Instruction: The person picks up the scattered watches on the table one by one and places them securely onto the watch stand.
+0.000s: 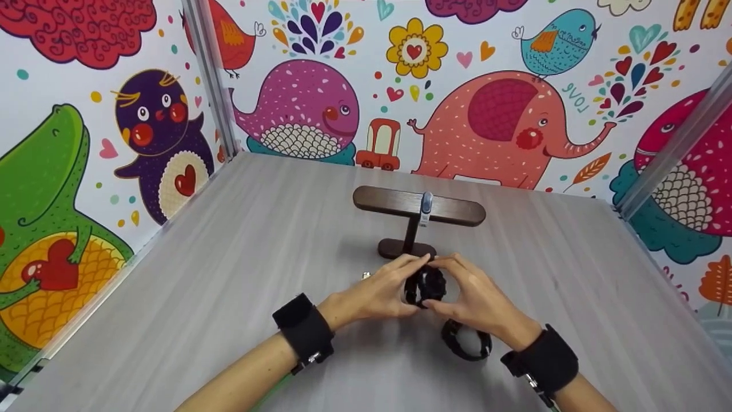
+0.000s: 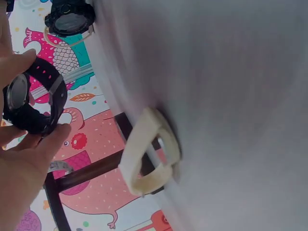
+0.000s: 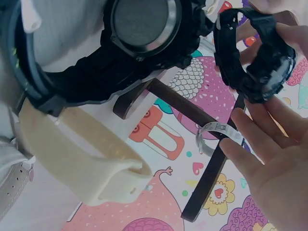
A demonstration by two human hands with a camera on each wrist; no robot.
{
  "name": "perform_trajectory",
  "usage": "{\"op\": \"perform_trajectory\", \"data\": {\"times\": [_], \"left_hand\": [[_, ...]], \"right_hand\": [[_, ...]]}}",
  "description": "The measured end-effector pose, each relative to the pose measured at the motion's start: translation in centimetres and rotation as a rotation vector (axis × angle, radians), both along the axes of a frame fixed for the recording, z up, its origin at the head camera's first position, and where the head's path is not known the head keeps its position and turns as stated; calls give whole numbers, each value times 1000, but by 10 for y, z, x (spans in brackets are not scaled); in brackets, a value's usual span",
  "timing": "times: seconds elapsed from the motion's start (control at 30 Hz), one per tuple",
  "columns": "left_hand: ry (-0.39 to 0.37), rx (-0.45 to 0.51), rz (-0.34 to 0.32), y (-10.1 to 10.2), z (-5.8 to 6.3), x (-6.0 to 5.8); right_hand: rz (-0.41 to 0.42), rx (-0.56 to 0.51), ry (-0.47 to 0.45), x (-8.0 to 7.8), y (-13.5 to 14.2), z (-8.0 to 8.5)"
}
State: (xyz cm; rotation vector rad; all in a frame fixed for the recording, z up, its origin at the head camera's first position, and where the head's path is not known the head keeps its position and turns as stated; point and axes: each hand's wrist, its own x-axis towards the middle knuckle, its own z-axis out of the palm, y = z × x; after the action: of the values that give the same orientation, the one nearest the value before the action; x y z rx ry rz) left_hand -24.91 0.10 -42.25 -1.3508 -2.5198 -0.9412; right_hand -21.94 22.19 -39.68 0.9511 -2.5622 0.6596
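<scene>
A black wristwatch (image 1: 433, 283) with its strap bent into a loop is held between both hands, raised in front of the display stand. My left hand (image 1: 380, 292) grips it from the left, fingertips on the top and thumb underneath. From the other side, the right hand (image 1: 477, 297) pinches it between thumb and fingers. In the left wrist view the looped strap (image 2: 58, 96) shows small holes. The right wrist view has the held watch (image 3: 264, 77) at upper right, fingertips of both hands at its edges.
A dark wooden T-shaped stand (image 1: 372, 198) carries a watch with a blue face (image 1: 426, 203). Another black watch (image 1: 483, 346) lies below the right hand. A cream watch (image 2: 132, 161) sits by the left hand. A pale strap (image 3: 17, 187) shows at the right wrist view's left edge. Printed panels enclose the table.
</scene>
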Motion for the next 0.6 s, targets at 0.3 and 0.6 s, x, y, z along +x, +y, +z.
{"op": "perform_trajectory", "data": {"times": [0.3, 0.6], "left_hand": [[73, 109, 37, 3, 7, 7], [91, 291, 23, 4, 6, 12]], "right_hand": [[21, -7, 296, 3, -6, 3], [18, 22, 451, 9, -14, 10]]}}
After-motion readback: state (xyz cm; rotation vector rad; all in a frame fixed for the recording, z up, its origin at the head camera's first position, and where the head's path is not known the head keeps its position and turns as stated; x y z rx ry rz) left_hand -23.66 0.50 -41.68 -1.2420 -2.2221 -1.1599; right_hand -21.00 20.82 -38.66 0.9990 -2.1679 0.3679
